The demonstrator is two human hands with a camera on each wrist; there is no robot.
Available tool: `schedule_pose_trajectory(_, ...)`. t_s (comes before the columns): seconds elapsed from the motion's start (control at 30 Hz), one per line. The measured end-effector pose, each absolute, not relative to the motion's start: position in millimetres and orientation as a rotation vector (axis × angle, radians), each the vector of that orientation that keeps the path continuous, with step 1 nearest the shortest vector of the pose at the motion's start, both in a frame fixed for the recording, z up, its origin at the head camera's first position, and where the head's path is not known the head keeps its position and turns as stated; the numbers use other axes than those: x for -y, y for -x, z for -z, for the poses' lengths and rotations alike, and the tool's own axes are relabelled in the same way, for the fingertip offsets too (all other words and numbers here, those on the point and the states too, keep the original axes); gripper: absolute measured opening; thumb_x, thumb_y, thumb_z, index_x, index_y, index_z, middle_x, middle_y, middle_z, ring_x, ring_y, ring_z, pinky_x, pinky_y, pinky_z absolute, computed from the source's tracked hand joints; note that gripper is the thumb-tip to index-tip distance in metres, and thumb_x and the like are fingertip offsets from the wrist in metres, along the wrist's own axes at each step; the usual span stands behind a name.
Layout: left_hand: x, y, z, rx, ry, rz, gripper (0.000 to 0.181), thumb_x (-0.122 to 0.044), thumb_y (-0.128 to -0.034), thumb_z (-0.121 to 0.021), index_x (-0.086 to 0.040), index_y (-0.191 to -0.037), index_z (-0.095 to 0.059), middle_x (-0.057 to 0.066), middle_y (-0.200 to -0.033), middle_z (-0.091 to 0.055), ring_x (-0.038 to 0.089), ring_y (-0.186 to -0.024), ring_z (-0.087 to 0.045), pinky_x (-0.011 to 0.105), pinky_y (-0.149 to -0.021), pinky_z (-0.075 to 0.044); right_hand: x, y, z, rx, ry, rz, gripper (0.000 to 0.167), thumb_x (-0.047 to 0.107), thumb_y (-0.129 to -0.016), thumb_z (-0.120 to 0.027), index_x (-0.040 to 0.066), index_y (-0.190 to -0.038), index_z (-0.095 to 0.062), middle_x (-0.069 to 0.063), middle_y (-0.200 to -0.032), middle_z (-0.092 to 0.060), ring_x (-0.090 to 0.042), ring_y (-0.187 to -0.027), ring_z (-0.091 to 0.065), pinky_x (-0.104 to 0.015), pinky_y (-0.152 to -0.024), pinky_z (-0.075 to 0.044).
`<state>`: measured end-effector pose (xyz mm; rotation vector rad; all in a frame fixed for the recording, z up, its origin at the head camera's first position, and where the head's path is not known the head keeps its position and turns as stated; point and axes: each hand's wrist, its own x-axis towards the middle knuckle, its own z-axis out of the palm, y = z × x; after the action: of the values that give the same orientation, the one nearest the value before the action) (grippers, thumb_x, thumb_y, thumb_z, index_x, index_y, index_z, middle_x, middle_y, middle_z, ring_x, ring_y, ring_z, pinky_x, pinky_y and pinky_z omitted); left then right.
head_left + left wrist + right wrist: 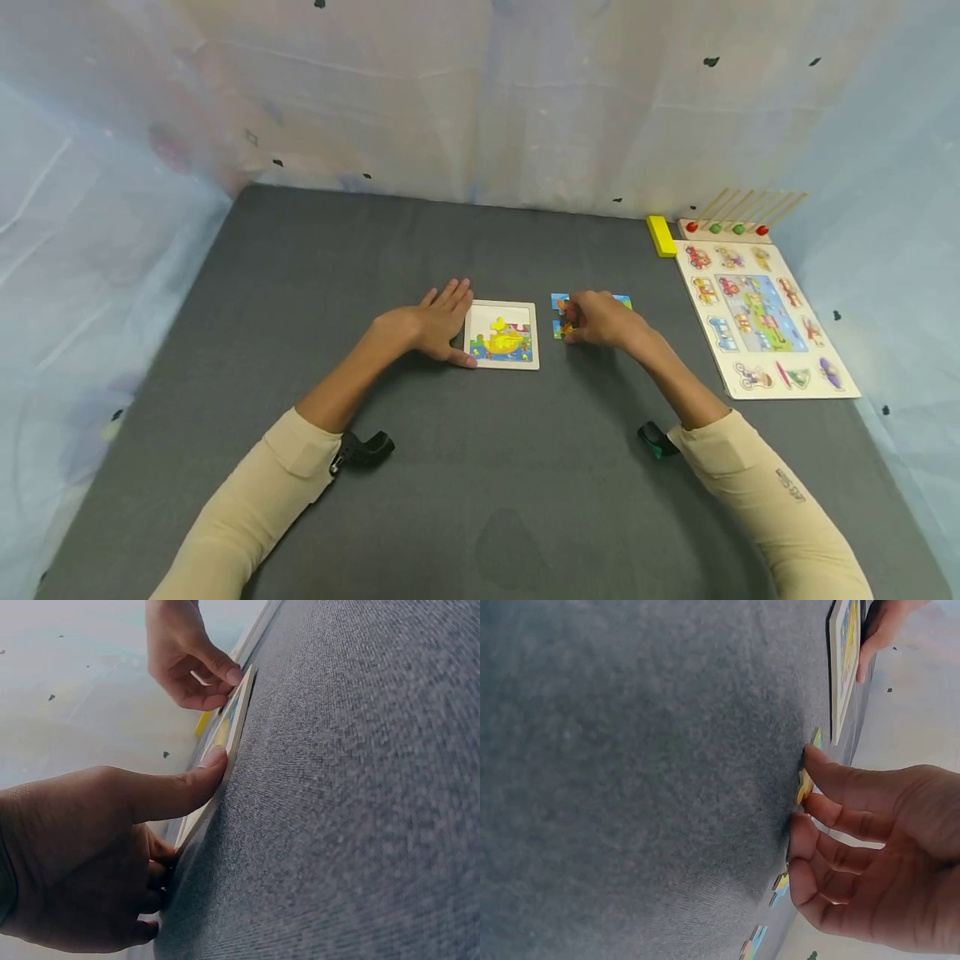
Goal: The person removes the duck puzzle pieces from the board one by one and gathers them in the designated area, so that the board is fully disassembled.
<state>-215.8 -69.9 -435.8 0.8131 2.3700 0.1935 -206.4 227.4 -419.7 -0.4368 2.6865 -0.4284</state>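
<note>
Saw one dark grey table [450, 508], closed in by pale sheeting [480, 100] on three sides: back, left and right. Noted two beige sleeves [247, 500] reaching in from the near side, and one picture board [806, 393] at the table's right, with ten small pictures set around one central scene. Counted two hands: found the left hand [435, 327] wide, with straight, spread fingers at the left side of a tray and with its thumb on the near left corner; found the right hand [603, 318] narrow, with thumb and finger pinching one puzzle piece [804, 785] close to the tabletop. Saw one tray [536, 335] flat between both hands, filled with a yellow duck picture in its lower part and white above. Could not count the pieces inside. Spotted one wooden rack [703, 235] behind the board, with at least five slanting sticks, and two black wrist straps [367, 450], one by each sleeve. Saw one yellow block [661, 237] beside the rack. Made out at least two loose pieces [780, 889] near the right hand, partly hidden. Counted four beads [738, 229] along the rack, two red and two green.
</note>
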Motion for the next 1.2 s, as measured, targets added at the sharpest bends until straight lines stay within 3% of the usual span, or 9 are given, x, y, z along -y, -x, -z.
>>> schedule_pose_trajectory(0.2,71,216,436,-2.368,-0.811,-0.197,0.121,-0.063,-0.0952,-0.067,0.001,-0.166,0.007,0.018,-0.174,0.022,0.033,-0.164,0.020,0.054,-0.134,0.003,-227,209,417,-2.671,0.463,0.422,0.027,0.010,-0.089,-0.083,-0.004,-0.107,-0.067,-0.016,-0.094,-0.070,-0.022,-0.077,-0.062,-0.035,-0.070,-0.051)
schedule_pose_trajectory(0.57,73,216,436,-2.361,-0.807,-0.190,0.122,-0.063,-0.0948,-0.067,0.001,-0.166,0.008,0.018,-0.174,0.023,0.033,-0.163,0.021,0.054,-0.134,0.004,-209,205,405,-2.674,0.537,0.488,0.034,0.013,-0.090,-0.082,-0.005,-0.115,-0.067,-0.018,-0.096,-0.073,-0.024,-0.079,-0.066,-0.037,-0.072,-0.053)
schedule_pose_trajectory(0.9,72,219,436,-2.353,-0.819,-0.209,0.117,-0.061,-0.0972,-0.065,-0.001,-0.166,0.007,0.016,-0.174,0.023,0.031,-0.164,0.020,0.053,-0.134,0.004,-164,208,401,-2.592,0.743,0.491,0.037,0.012,-0.090,-0.082,-0.005,-0.121,-0.070,-0.015,-0.087,-0.068,-0.019,-0.070,-0.057,-0.027,-0.063,-0.045)
schedule_pose_trajectory(1.07,72,219,437,-2.344,-0.825,-0.199,0.118,-0.061,-0.0970,-0.065,0.000,-0.166,0.008,0.017,-0.174,0.022,0.032,-0.164,0.021,0.054,-0.134,0.004,-145,209,405,-2.546,0.664,0.406,0.049,0.014,-0.088,-0.085,-0.002,-0.130,-0.067,-0.015,-0.104,-0.072,-0.022,-0.084,-0.061,-0.033,-0.075,-0.053)
schedule_pose_trajectory(1.2,73,217,436,-2.343,-0.823,-0.205,0.118,-0.061,-0.0971,-0.065,0.000,-0.166,0.008,0.017,-0.174,0.022,0.032,-0.163,0.021,0.054,-0.134,0.003,-137,209,409,-2.566,0.607,0.349,0.050,0.013,-0.085,-0.088,-0.002,-0.129,-0.068,-0.014,-0.114,-0.072,-0.025,-0.096,-0.063,-0.039,-0.086,-0.056)
